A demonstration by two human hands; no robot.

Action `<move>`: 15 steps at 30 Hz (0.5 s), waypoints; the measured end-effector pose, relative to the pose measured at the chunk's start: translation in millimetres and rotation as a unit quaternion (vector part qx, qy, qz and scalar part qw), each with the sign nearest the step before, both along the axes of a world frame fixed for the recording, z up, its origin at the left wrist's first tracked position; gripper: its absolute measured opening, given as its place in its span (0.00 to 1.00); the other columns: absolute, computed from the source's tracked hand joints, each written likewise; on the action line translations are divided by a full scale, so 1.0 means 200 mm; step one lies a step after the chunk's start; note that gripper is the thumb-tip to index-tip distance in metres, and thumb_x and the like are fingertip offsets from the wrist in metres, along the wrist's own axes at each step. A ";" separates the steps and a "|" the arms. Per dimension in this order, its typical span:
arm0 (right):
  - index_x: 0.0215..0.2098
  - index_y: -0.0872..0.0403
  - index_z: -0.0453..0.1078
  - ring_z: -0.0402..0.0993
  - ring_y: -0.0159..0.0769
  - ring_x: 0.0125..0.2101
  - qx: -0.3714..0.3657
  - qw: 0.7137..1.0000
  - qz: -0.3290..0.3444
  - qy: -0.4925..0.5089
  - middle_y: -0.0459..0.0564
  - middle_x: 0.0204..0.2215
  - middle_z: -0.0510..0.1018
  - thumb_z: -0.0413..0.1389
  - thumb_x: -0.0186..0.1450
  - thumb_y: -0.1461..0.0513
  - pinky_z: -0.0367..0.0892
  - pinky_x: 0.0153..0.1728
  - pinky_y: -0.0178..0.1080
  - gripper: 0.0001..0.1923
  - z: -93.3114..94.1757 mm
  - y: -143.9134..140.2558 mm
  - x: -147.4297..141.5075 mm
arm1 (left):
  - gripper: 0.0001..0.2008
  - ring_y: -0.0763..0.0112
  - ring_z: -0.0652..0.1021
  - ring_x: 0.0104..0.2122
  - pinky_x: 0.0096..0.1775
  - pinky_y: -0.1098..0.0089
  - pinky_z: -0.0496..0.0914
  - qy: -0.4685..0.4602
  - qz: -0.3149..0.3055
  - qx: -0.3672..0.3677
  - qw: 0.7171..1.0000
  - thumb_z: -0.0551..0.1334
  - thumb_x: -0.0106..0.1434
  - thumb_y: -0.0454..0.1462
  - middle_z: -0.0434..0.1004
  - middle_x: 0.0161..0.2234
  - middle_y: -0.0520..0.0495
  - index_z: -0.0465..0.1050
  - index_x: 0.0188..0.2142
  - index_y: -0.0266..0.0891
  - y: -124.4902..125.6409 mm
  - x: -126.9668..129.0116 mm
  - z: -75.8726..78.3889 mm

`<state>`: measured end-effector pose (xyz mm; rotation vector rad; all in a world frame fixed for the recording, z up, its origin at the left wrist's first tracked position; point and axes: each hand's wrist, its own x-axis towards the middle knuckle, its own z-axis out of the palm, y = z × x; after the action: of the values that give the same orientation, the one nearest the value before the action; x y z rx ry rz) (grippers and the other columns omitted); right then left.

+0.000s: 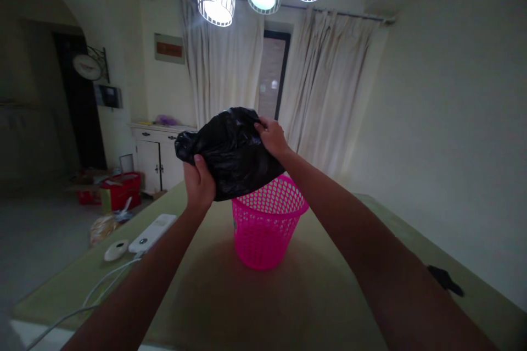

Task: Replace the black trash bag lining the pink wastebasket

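Note:
A black plastic bag [233,150] hangs in the air just above a pink mesh basket [265,227], which stands upright on a green-topped table [313,296]. My left hand [198,180] grips the bag's lower left edge with the thumb on the front. At the bag's upper right edge, my right hand [272,137] pinches the plastic. The bag's bottom covers part of the basket's far rim.
A white power strip [152,233] and a round white object [116,250] with a cable lie on the table's left side. A small black item [445,279] lies near the right edge. A white cabinet [158,159] and red boxes [119,189] stand beyond.

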<state>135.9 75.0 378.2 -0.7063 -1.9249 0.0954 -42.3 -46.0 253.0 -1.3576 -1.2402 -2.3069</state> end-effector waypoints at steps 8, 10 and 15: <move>0.57 0.53 0.80 0.78 0.42 0.57 -0.004 0.997 0.046 -0.064 0.50 0.55 0.85 0.55 0.76 0.63 0.66 0.64 0.46 0.16 0.01 0.00 -0.32 | 0.32 0.38 0.62 0.75 0.74 0.40 0.54 0.010 0.199 -0.057 0.978 0.54 0.78 0.47 0.64 0.71 0.17 0.66 0.68 0.20 -0.04 -0.31 -0.29; 0.59 0.52 0.79 0.77 0.42 0.58 -0.027 0.995 0.011 -0.097 0.51 0.57 0.84 0.55 0.76 0.64 0.66 0.64 0.47 0.17 -0.02 -0.01 -0.33 | 0.30 0.39 0.63 0.74 0.74 0.40 0.56 0.029 0.226 -0.078 0.970 0.53 0.78 0.44 0.65 0.71 0.19 0.67 0.68 0.22 -0.05 -0.36 -0.35; 0.50 0.58 0.79 0.80 0.40 0.44 -0.076 0.967 0.017 -0.242 0.56 0.46 0.85 0.51 0.81 0.54 0.69 0.48 0.41 0.19 -0.13 -0.20 -0.15 | 0.28 0.36 0.68 0.72 0.71 0.38 0.60 0.010 0.235 -0.124 0.964 0.52 0.77 0.42 0.70 0.69 0.21 0.69 0.67 0.23 -0.04 -0.40 -0.46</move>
<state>106.1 35.1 352.6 -0.8567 -2.4159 0.0980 -121.9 -54.3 160.6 -1.0019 -1.6765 -1.8543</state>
